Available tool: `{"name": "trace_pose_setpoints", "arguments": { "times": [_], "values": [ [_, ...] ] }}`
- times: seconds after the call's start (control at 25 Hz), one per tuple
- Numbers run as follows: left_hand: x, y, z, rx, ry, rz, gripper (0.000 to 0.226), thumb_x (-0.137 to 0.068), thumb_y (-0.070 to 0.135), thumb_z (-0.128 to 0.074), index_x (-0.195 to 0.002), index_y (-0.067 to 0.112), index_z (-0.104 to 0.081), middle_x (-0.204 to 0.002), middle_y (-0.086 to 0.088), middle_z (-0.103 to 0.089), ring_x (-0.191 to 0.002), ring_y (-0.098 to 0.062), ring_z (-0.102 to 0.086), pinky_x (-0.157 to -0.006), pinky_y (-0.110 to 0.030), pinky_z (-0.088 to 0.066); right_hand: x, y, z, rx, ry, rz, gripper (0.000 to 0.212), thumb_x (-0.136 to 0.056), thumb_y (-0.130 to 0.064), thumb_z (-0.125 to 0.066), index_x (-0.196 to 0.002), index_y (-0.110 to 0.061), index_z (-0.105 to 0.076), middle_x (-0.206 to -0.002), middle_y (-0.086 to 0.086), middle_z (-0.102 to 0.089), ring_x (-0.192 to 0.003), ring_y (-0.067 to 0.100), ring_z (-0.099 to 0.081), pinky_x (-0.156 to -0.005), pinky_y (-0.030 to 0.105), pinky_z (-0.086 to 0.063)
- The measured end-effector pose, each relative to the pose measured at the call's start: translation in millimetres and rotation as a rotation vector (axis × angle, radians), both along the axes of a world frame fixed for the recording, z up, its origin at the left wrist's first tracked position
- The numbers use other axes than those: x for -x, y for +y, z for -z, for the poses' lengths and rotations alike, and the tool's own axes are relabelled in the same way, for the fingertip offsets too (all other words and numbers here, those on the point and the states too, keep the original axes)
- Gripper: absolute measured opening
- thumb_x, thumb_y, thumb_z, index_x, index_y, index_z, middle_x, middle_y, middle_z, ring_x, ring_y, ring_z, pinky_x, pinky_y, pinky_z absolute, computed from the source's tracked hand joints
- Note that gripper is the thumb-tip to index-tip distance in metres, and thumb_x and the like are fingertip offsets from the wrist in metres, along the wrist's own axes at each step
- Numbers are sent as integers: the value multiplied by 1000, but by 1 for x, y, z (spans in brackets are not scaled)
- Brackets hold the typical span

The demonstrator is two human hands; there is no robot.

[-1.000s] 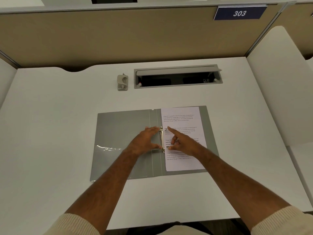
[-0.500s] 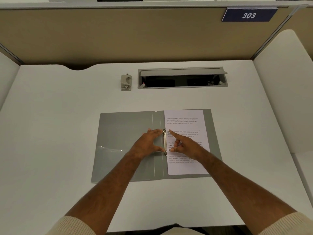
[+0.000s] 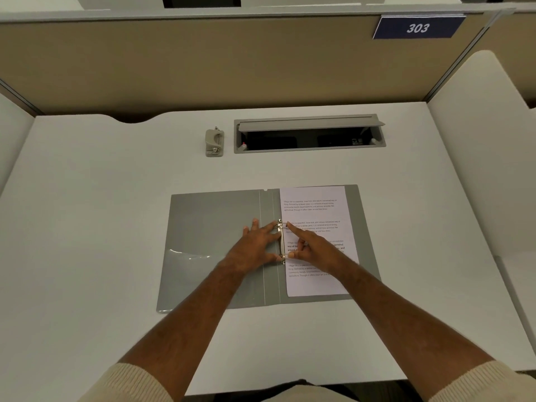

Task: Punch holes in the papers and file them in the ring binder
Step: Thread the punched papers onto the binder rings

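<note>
A grey ring binder (image 3: pixel 208 221) lies open on the white desk. A printed paper (image 3: pixel 316 204) lies on its right half, with its left edge at the metal ring mechanism (image 3: pixel 281 239). My left hand (image 3: pixel 255 248) reaches in from the left, its index finger at the upper ring and its thumb at the lower ring. My right hand (image 3: pixel 316 248) rests on the paper, with its index fingertip against the upper ring and its thumb against the lower one. Both hands partly hide the rings, so I cannot tell whether they are closed.
A small grey hole punch (image 3: pixel 214 142) stands at the back of the desk, left of an open cable tray (image 3: pixel 309 134). A tan partition with a "303" sign (image 3: pixel 417 27) closes off the back. A white side panel (image 3: pixel 478 158) stands on the right.
Both hands stay at the ring mechanism with hardly any movement. The view has shifted a little.
</note>
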State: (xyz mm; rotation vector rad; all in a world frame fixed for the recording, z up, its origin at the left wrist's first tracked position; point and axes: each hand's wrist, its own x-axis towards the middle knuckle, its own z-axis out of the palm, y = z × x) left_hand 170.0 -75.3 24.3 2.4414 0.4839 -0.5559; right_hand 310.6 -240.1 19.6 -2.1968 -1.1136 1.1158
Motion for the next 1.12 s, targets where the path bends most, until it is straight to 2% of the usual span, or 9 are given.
{"name": "trace_pose_setpoints", "arguments": {
  "times": [0.16,0.32,0.4,0.48,0.52,0.64,0.76,0.88,1.12],
  "values": [
    [5,1,-3,-38,31,27,80,-94,47,-66,-161,32,-25,-172,6,-7,-157,-39,5,-124,-58,-3,10,-17,4,-61,29,52,85,-88,-40,-74,-157,-34,-24,-110,-1,-55,-94,13,-56,-86,20,-49],
    [14,-15,-10,-73,19,-56,73,-100,38,-60,-162,23,-24,-171,0,-12,-157,-36,1,-126,-51,-1,22,-46,13,-64,-18,95,77,-89,-38,-73,-153,-35,-31,-115,-9,-51,-104,12,-52,-100,33,-49],
    [21,-26,-11,-59,-27,-130,70,-101,35,-59,-161,18,-26,-170,-3,-17,-158,-34,-4,-127,-47,-2,27,-64,15,-70,-34,141,71,-89,-37,-72,-149,-35,-34,-116,-11,-51,-107,12,-53,-102,36,-50],
    [30,-38,-9,-28,-136,-223,65,-99,32,-62,-156,16,-34,-166,-4,-30,-156,-29,-18,-127,-43,-10,32,-82,15,-61,-60,193,66,-91,-35,-71,-147,-33,-36,-118,-10,-51,-108,12,-52,-102,36,-51],
    [34,-46,-8,-1,-212,-280,61,-96,29,-65,-151,16,-41,-160,-3,-38,-151,-26,-29,-124,-39,-19,34,-91,14,-54,-75,229,64,-91,-34,-71,-146,-31,-37,-118,-9,-51,-107,11,-51,-101,37,-51],
    [40,-69,-6,135,-341,-421,54,-90,23,-73,-138,20,-48,-143,3,-49,-133,-18,-44,-109,-28,-38,36,-112,11,-28,-135,372,61,-88,-29,-74,-141,-23,-43,-117,-4,-52,-107,15,-52,-98,41,-52],
    [41,-90,3,202,-301,-445,67,-87,25,-77,-144,20,-42,-145,3,-48,-134,-15,-45,-112,-31,-42,34,-126,9,32,-223,530,61,-87,-28,-76,-138,-14,-45,-125,6,-53,-113,24,-54,-100,45,-51],
    [41,-98,10,231,-248,-464,79,-85,29,-79,-150,23,-35,-149,5,-45,-136,-14,-45,-114,-37,-44,32,-129,4,98,-230,626,60,-89,-30,-73,-138,-12,-43,-135,10,-47,-122,29,-50,-105,44,-45],
    [37,-99,6,281,-171,-462,86,-89,27,-77,-157,25,-24,-158,4,-35,-144,-15,-39,-114,-38,-44,28,-121,-2,131,-142,773,54,-88,-33,-75,-129,-13,-48,-129,11,-47,-117,30,-52,-97,42,-49]
  ]
}}
